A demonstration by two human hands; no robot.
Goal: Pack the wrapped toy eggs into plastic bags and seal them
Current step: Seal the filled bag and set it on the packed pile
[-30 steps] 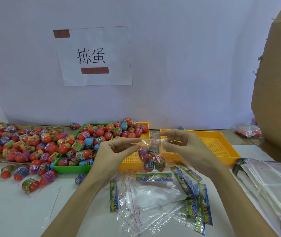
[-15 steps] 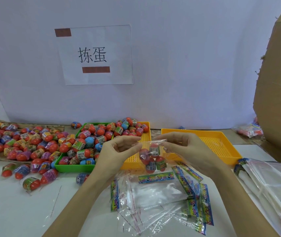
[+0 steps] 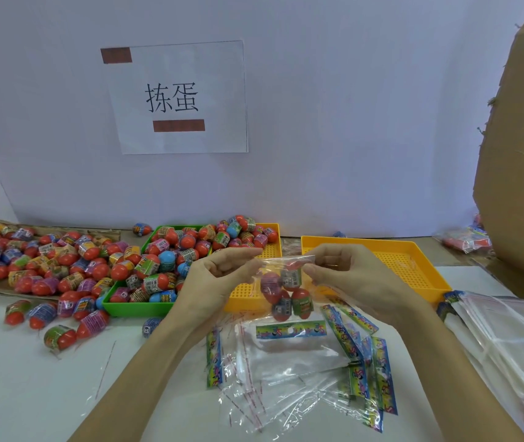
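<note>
A small clear plastic bag (image 3: pixel 286 288) with several wrapped toy eggs in it hangs in the air above the table, in front of the yellow trays. My left hand (image 3: pixel 219 279) pinches the bag's top left corner and my right hand (image 3: pixel 346 275) pinches its top right edge. Loose wrapped eggs (image 3: pixel 63 266) in red, blue and mixed wrappers lie heaped at the left, and more fill a green tray (image 3: pixel 133 306). Empty clear bags (image 3: pixel 286 371) with colourful header strips lie spread on the white table below my hands.
Two yellow perforated trays stand behind my hands, one (image 3: pixel 248 293) partly holding eggs, the other (image 3: pixel 413 266) at the right. A stack of clear bags (image 3: pixel 509 339) lies at the right edge. A cardboard box (image 3: pixel 522 154) rises at the far right; packed bags (image 3: pixel 468 240) lie beside it.
The bag of eggs has stayed between my hands at about the same place. My fingers have shifted a little along its top edge.
</note>
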